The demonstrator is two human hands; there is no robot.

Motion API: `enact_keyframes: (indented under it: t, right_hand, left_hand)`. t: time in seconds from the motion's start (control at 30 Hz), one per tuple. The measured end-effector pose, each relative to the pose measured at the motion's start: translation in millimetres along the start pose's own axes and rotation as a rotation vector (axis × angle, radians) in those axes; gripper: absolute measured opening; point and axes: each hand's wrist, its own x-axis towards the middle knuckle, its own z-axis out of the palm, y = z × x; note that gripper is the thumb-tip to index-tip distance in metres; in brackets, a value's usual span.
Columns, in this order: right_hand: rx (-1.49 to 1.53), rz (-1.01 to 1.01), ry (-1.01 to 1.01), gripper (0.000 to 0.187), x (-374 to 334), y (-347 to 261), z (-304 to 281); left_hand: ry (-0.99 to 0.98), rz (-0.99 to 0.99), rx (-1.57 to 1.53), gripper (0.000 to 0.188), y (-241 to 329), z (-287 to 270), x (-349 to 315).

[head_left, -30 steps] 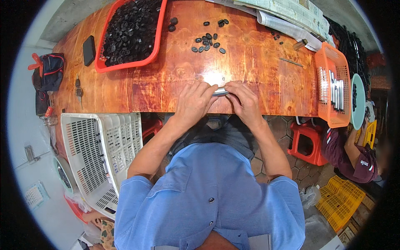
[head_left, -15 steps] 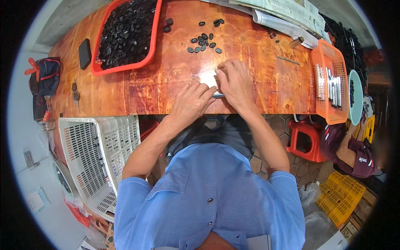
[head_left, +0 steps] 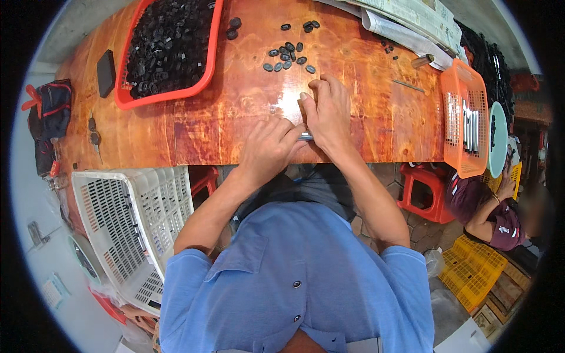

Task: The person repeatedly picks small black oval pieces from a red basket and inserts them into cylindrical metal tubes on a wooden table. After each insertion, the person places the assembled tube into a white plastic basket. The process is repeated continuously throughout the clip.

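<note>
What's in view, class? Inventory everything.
table: one, brown, centre
tray: one, red, upper left
small parts: many, black, in tray
oval pieces: about fifteen, black, upper centre
block: one, black, left
key bunch: one, dark, left
bag: one, navy, left
newspapers: several, whitish, upper right
basket: one, orange, right
strips: several, silver, in basket
bowl: one, green, beside basket
stools: two, red, below table
crate: one, white, lower left
mesh crate: one, yellow, lower right
co-worker's shirt: one, maroon, right
metal piece: one, silver, centre
left hand: one, bare, on metal piece
right hand: one, bare, centre
</note>
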Motion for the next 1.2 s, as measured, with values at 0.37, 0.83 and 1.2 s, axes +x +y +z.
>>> enact_keyframes:
  t: [0.37,0.83,1.2]
  right_hand:
    - [-0.028,-0.003,0.007,0.047,3.6,0.6,2.6]
    - [-0.025,0.022,-0.023,0.052,-2.5,1.7,5.4]
    - [-0.039,-0.043,0.007,0.054,6.8,-2.0,2.0]
  left_hand:
    - [-0.13,-0.115,0.01,0.03,0.5,0.0,3.6]
    - [-0.145,-0.079,-0.069,0.036,-4.2,-4.7,8.9]
    - [-0.061,-0.029,-0.061,0.033,-7.8,-5.2,12.5]
